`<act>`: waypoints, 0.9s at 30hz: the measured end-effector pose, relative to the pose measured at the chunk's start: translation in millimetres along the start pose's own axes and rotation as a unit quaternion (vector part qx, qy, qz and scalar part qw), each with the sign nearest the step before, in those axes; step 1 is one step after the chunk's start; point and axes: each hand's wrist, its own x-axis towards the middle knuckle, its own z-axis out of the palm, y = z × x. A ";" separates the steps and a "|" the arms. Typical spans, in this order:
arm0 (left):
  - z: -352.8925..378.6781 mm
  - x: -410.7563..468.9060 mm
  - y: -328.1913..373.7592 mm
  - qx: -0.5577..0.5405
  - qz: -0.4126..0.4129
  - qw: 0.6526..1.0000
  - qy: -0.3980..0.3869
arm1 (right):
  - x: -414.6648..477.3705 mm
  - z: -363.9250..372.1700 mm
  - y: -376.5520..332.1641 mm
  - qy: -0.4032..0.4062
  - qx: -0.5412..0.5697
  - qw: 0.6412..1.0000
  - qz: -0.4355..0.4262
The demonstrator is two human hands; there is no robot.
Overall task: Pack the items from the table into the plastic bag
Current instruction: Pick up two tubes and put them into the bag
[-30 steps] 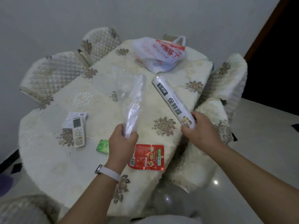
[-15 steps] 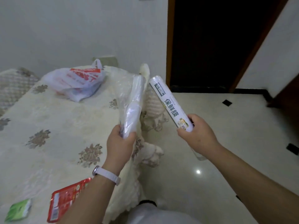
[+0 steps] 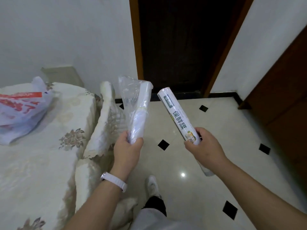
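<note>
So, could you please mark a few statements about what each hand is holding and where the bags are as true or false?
1. The left hand grips the clear plastic bag. True.
2. The right hand holds the cling film roll by its lower end. True.
3. The cling film roll is inside the clear plastic bag. False: it is outside, held apart to its right.
4. A red-printed white bag lies on the table. True.
5. The left wrist is bare. False: it wears a pale band.

Your left hand [image 3: 127,147] holds a rolled clear bag [image 3: 137,113] upright, your right hand [image 3: 204,145] a white labelled film roll [image 3: 178,117]; red-printed bag [image 3: 21,112] slumped on table [image 3: 33,163].
</note>
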 end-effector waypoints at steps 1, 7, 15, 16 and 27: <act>8.6 20.0 2.2 -0.007 -0.004 1.000 -0.006 | 18.7 0.9 -4.2 0.001 -0.003 1.000 0.003; 49.5 139.3 38.8 0.005 0.000 1.000 -0.014 | 136.3 -7.9 -44.9 -0.008 -0.039 0.999 0.002; 88.3 248.6 90.1 -0.004 0.033 0.999 -0.035 | 243.3 -12.9 -73.3 0.008 0.003 1.000 0.008; 92.8 259.8 93.6 -0.006 0.030 0.999 -0.044 | 255.9 -11.9 -72.9 0.004 0.004 1.000 0.012; 143.2 398.3 107.5 0.016 -0.023 1.000 0.011 | 452.0 11.4 -81.3 -0.057 0.053 0.997 -0.005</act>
